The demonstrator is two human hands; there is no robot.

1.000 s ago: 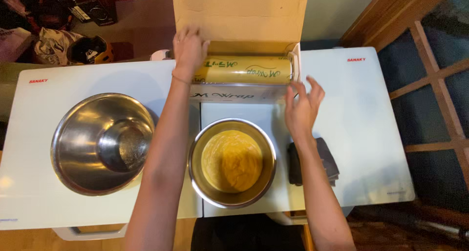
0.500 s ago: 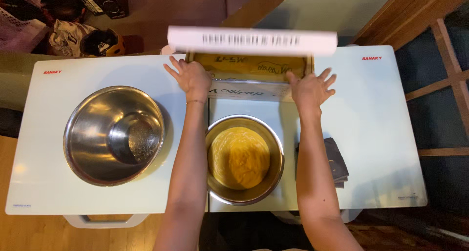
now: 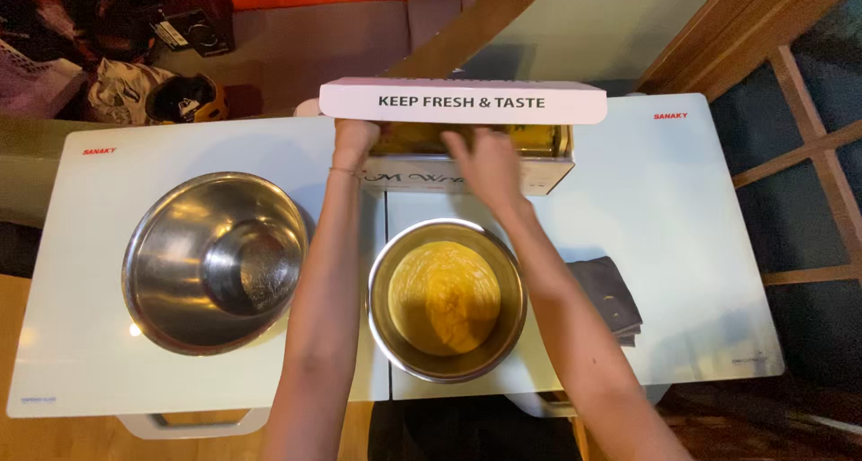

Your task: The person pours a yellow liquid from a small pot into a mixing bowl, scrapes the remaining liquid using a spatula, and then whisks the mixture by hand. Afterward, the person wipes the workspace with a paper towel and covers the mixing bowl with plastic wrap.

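My left hand (image 3: 353, 140) grips the wrap box (image 3: 467, 147) end, upper centre of frame; right hand (image 3: 485, 165), fingers curled, rests on its roll. Dough bowl (image 3: 446, 299) sits below, empty bowl (image 3: 215, 262) at left.

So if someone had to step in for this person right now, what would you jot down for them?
Left hand: holding the left end of the open wrap box.
Right hand: reaching into the box at the yellowish roll; grip unclear.
Things: box at the far edge of the white top, lid up; dough bowl right before it, uncovered; empty steel bowl to the left.
Done: box opened.
Left: no wrap drawn out yet.
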